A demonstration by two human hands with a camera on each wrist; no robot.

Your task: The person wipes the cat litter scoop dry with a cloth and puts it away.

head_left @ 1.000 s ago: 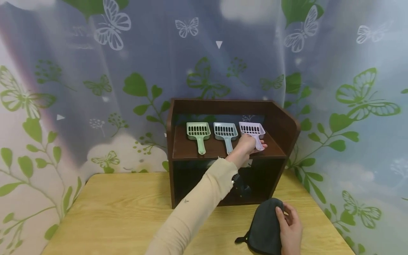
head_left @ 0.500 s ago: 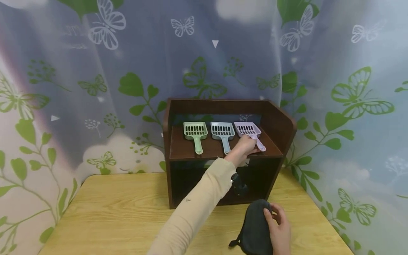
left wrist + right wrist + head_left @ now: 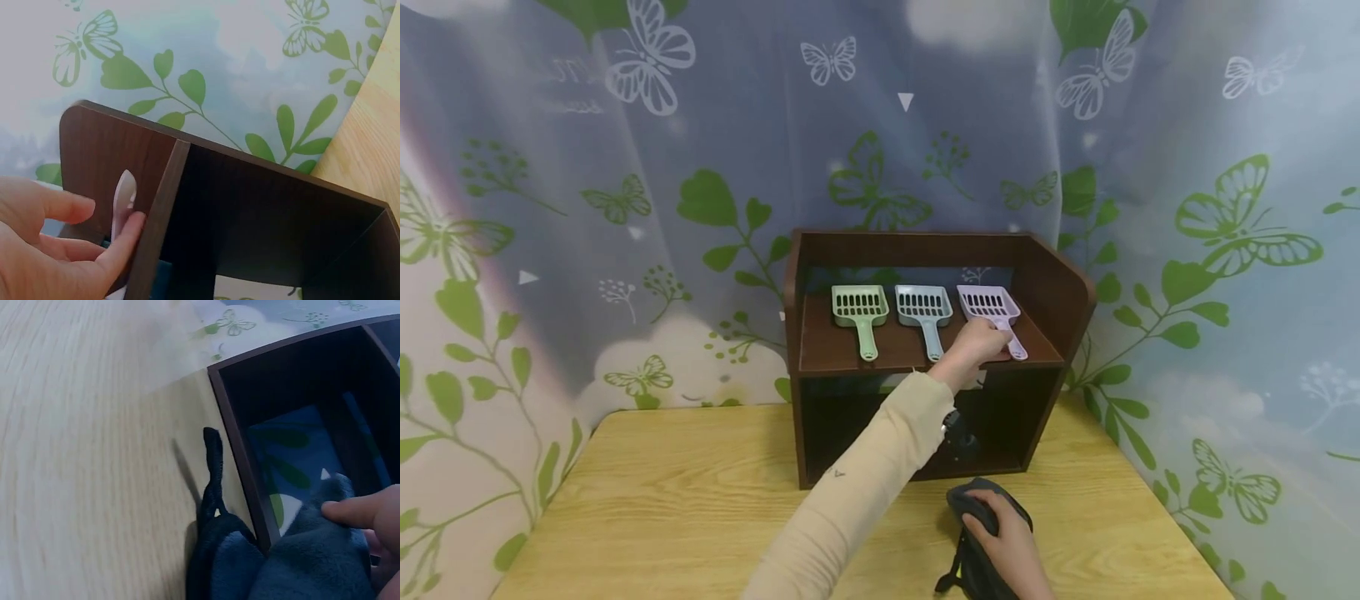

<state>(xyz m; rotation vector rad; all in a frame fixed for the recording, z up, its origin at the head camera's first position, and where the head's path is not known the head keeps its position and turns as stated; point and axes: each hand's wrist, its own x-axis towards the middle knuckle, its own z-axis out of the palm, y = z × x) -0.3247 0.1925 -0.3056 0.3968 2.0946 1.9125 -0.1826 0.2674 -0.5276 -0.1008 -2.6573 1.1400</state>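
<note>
Three slotted litter scoops lie in a row on the upper shelf of a dark brown wooden rack: a green scoop [image 3: 867, 332], a blue scoop [image 3: 931, 333] and a lilac scoop [image 3: 992, 302]. My left hand [image 3: 981, 342] is at the lilac scoop's handle [image 3: 127, 190]. In the left wrist view its thumb stands apart from the handle, and a fingertip overlaps it. Low in front of the rack, my right hand [image 3: 1009, 540] grips a dark grey plush mitt [image 3: 306, 562] with a hanging loop [image 3: 213, 464]. The mitt is folded over under the fingers.
The rack [image 3: 796, 417] stands toward the back of a light wooden table [image 3: 685, 500], with an open compartment below the scoops. Behind hangs a curtain [image 3: 737, 125] printed with leaves and butterflies. My left sleeve [image 3: 857, 483] crosses in front of the rack.
The lilac scoop has shifted slightly to the right and back after moving left. My right hand has moved left with the mitt, which has gone from spread flat to folded.
</note>
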